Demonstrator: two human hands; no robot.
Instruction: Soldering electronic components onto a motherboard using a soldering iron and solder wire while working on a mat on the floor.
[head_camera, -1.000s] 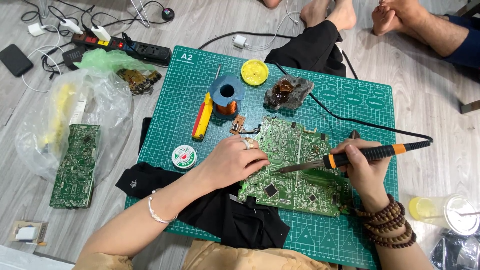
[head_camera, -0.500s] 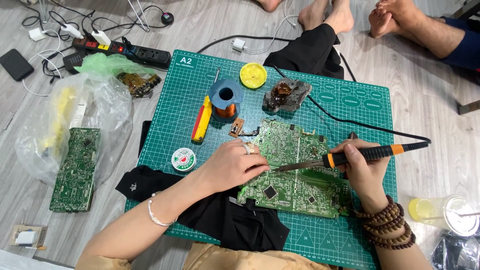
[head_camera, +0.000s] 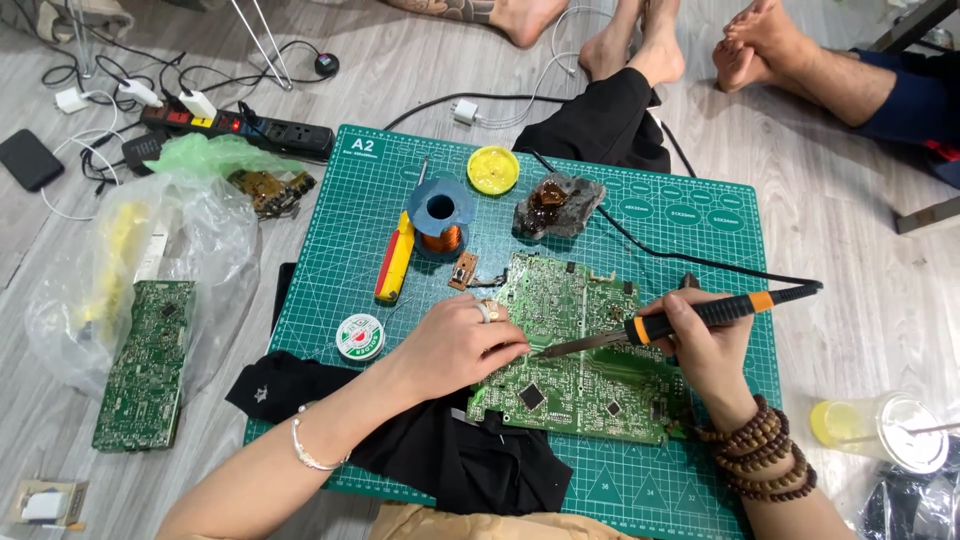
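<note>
A green circuit board (head_camera: 590, 375) lies on the green cutting mat (head_camera: 660, 215). My left hand (head_camera: 455, 345) rests on the board's left edge, fingers curled and pinched against it near the iron's tip. My right hand (head_camera: 700, 345) grips a soldering iron (head_camera: 690, 318) with a black and orange handle; its metal tip points left onto the board just beside my left fingers. The iron's black cord runs off up the mat.
On the mat: a blue spool of copper wire (head_camera: 440, 215), a yellow and red tool (head_camera: 395, 258), a yellow tin (head_camera: 493, 169), a solder reel (head_camera: 359, 337), a rosin lump (head_camera: 557, 205). A second board (head_camera: 145, 365) and plastic bags lie left. Other people's feet (head_camera: 770, 40) are at top.
The view has shifted slightly. Both hands stay on the board, and the iron's tip holds at the same spot.
</note>
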